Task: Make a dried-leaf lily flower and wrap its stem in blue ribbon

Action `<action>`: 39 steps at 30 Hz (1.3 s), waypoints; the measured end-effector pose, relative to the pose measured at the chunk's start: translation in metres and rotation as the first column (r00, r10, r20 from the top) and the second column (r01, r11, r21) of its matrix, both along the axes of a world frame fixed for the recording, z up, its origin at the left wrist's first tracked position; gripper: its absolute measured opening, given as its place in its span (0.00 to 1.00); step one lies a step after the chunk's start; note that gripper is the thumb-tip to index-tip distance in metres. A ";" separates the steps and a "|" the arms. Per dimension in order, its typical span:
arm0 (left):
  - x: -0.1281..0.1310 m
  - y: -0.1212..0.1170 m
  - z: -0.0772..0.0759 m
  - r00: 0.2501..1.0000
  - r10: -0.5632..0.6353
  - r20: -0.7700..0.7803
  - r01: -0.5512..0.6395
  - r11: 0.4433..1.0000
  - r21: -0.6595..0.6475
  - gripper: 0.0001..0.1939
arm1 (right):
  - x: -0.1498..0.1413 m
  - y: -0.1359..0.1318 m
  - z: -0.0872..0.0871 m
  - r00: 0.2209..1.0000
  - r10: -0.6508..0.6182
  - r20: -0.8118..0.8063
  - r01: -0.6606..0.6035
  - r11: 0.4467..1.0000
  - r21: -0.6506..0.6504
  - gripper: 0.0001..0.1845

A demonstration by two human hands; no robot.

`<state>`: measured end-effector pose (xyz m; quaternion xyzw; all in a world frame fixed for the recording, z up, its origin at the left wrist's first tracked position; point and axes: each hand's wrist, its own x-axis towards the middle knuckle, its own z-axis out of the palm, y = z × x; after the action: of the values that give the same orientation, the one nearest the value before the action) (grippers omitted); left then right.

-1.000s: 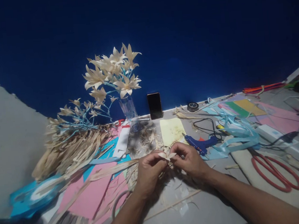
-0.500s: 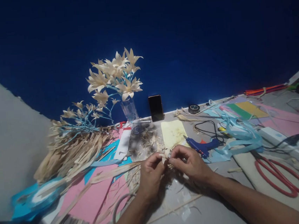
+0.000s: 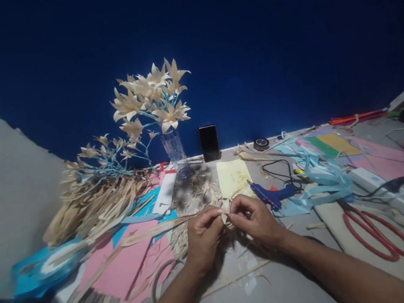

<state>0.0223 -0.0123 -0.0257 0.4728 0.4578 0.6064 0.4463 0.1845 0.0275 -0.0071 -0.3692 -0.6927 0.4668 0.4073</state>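
Observation:
Between my two hands is a small cream flower (image 3: 224, 217) of dried husk petals, held over the middle of the table. My left hand (image 3: 205, 234) pinches it from the left with thumb and forefinger. From the right, my right hand (image 3: 253, 220) grips a petal edge with thumb and fingertip. Fingers hide part of the flower. Just beyond my right hand lies a blue glue gun (image 3: 272, 194), its nozzle toward the yellow paper (image 3: 233, 178). Dried husk strips (image 3: 156, 230) run out to the left of my left hand.
A clear vase (image 3: 173, 149) with cream flowers (image 3: 152, 96) stands at the back, beside an upright phone (image 3: 210, 143). Red-handled scissors (image 3: 377, 234) and light-blue ribbon (image 3: 324, 178) lie right. Pink paper (image 3: 125, 268), a husk bundle (image 3: 86, 208) and a ribbon roll (image 3: 60, 260) are left.
Both hands stay in nearly the same place. The small flower has turned a little between the fingers, with a petal now pointing down. The view has shifted slightly.

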 end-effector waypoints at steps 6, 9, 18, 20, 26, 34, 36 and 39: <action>0.001 0.000 -0.005 0.998 -0.029 0.051 0.031 0.999 -0.039 0.08 | 0.001 0.001 -0.001 0.999 0.021 -0.040 -0.022 0.999 -0.028 0.06; 0.003 0.000 -0.007 0.983 -0.051 0.175 0.077 0.986 -0.150 0.10 | 0.003 0.002 -0.003 0.996 0.017 -0.090 -0.024 0.996 -0.083 0.07; 0.005 0.001 0.004 0.992 -0.069 0.109 0.090 0.977 -0.194 0.07 | 0.006 0.012 -0.006 0.951 0.084 -0.296 -0.149 0.968 -0.204 0.12; 0.005 0.001 0.007 0.992 -0.093 0.084 0.107 0.977 -0.187 0.07 | 0.007 0.013 -0.005 0.951 0.090 -0.297 -0.154 0.967 -0.201 0.13; 0.005 0.000 0.004 0.981 -0.161 0.107 0.179 0.965 -0.193 0.09 | 0.007 0.013 -0.004 0.961 0.032 -0.273 -0.108 0.957 -0.267 0.15; 0.004 0.001 0.000 0.969 -0.167 0.181 0.202 0.960 -0.196 0.14 | 0.004 0.013 -0.010 0.938 -0.031 -0.345 -0.108 0.920 -0.376 0.17; 0.005 0.001 0.004 0.978 -0.131 0.164 0.164 0.965 -0.206 0.10 | 0.003 0.012 -0.010 0.942 -0.034 -0.333 -0.089 0.932 -0.350 0.17; 0.006 0.001 0.009 0.986 -0.092 0.140 0.121 0.969 -0.214 0.05 | 0.003 0.010 -0.010 0.947 -0.029 -0.321 -0.084 0.939 -0.333 0.17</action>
<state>0.0287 -0.0110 -0.0168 0.4038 0.4667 0.5558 0.5570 0.1874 0.0378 -0.0170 -0.3436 -0.5303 0.6398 0.4375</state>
